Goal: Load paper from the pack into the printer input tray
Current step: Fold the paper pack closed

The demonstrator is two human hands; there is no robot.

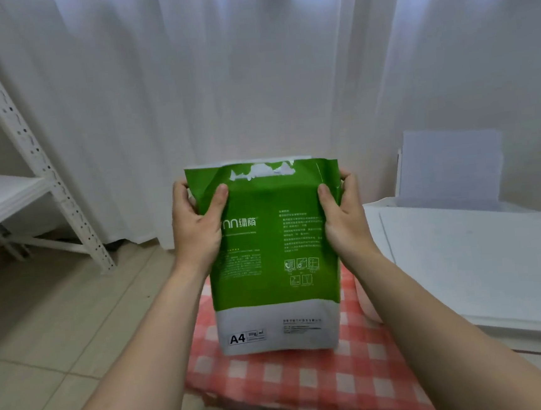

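Observation:
A green and white A4 paper pack stands upright on its short end on the red-checked tablecloth. Its top is torn open, and white sheets show at the upper edge. My left hand grips the pack's upper left side, thumb on the front. On the upper right side my right hand holds it the same way. The white printer sits to the right on the table, with white paper standing in its rear input tray.
White curtains hang behind the table. A white metal shelf rack stands at the left on the tiled floor. The table's left edge falls just left of the pack.

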